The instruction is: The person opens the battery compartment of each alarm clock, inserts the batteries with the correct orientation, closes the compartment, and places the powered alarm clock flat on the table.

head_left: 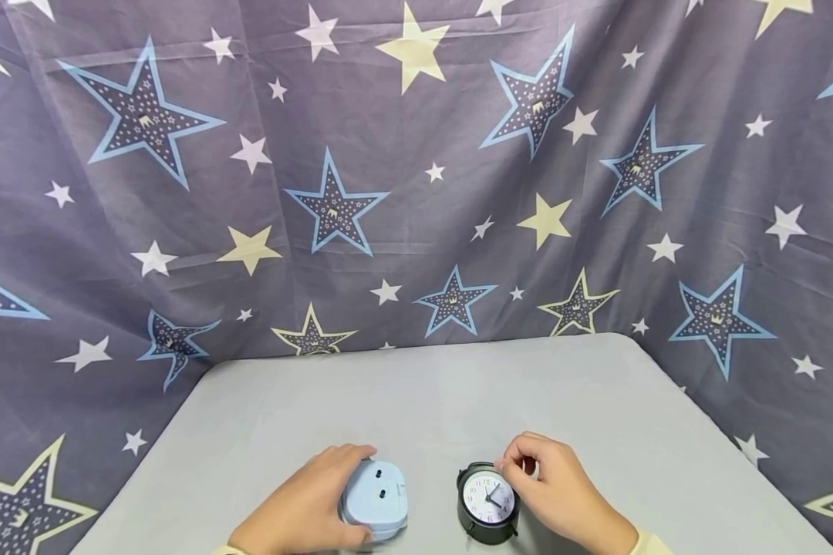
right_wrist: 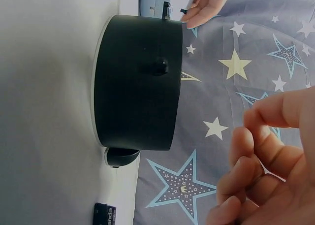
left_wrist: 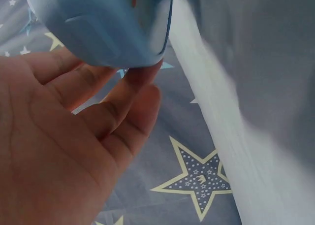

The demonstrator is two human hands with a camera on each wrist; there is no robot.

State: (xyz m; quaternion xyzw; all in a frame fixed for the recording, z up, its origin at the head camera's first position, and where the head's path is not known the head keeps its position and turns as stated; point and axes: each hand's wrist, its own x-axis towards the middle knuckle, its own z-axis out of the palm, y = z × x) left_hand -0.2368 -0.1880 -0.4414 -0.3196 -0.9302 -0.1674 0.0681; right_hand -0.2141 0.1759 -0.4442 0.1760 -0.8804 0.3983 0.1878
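Observation:
In the head view, a light blue rounded-square case [head_left: 377,501] with two small black knobs is at the front, left of middle. My left hand [head_left: 312,497] grips it from the left, fingers on its far edge and thumb on its near edge. The case [left_wrist: 106,30] touches my fingertips in the left wrist view. To its right, a round black alarm clock [head_left: 488,497] lies with its white dial up. My right hand [head_left: 555,478] is at the clock's right edge, fingers loosely curled and nothing visible in them. The right wrist view shows these fingers apart from the clock [right_wrist: 135,82].
A small black object with pale lettering [right_wrist: 105,215] lies by the clock in the right wrist view; its kind is unclear. The light grey tabletop [head_left: 423,401] reaches back to a grey curtain with printed stars [head_left: 403,154], which also runs along both sides.

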